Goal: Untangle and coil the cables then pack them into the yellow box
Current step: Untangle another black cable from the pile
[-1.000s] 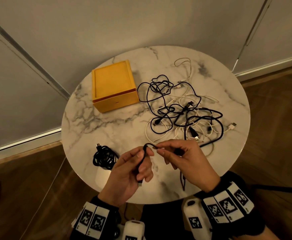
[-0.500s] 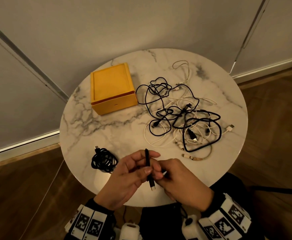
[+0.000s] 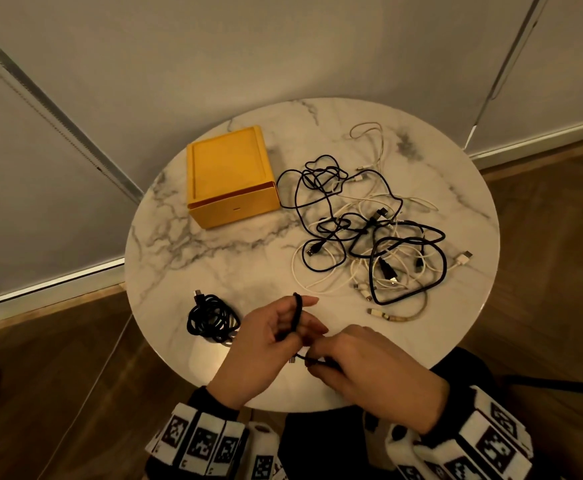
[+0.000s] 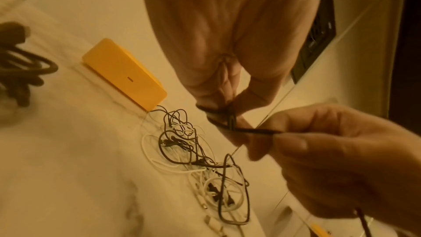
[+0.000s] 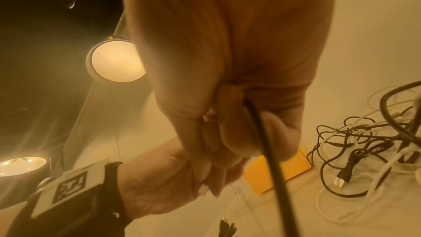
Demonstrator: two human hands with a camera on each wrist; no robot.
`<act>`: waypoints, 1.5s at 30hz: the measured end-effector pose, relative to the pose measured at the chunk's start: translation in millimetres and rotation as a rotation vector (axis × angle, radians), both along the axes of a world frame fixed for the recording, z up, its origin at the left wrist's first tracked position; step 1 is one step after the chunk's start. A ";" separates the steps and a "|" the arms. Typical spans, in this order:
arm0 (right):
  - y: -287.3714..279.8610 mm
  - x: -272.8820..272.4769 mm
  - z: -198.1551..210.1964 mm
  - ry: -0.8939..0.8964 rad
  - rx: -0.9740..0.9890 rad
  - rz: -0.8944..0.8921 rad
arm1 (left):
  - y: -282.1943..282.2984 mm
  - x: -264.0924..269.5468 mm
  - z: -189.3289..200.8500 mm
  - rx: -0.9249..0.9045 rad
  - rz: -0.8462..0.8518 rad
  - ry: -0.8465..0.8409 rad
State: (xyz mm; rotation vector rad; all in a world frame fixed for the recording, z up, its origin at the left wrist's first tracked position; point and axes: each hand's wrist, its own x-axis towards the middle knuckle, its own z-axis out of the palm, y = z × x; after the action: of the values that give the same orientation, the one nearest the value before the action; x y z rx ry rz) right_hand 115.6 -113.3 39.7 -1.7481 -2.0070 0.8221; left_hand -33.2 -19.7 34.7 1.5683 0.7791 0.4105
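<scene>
Both hands work a thin black cable at the near edge of the round marble table. My left hand has the cable looped over its fingers and holds it. My right hand pinches the same cable just right of the left hand; in the right wrist view the cable runs down out of its curled fingers. The yellow box stands at the far left with its lid on. A tangle of black and white cables lies on the right half.
A coiled black cable lies near the table's front left edge, beside my left hand. A short beige cable lies near the front right. Walls stand behind the table; wooden floor surrounds it.
The cable's loop has been wound further around my left fingers. My right hand has slid down and toward me along the cable. The view has shifted a little.
</scene>
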 end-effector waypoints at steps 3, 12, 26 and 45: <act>2.1 9.4 5.5 0.068 0.004 0.043 | -3.2 -2.8 -0.3 -0.027 -0.121 0.065; 11.8 35.2 4.8 0.306 0.038 -0.045 | -6.9 1.2 -3.0 -0.214 -0.348 0.052; 12.3 25.7 -3.8 0.566 -0.007 -0.083 | 2.5 -3.9 -4.1 -0.475 -0.127 -0.178; 23.4 21.0 -11.5 0.741 0.090 -0.320 | 6.8 -0.8 5.3 -0.334 0.036 -0.075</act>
State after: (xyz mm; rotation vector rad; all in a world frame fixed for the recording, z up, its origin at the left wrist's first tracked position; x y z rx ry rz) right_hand 136.6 -89.9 28.2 -1.3731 -1.2240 1.0462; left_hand -34.0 -12.8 40.0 1.2221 0.7748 0.3433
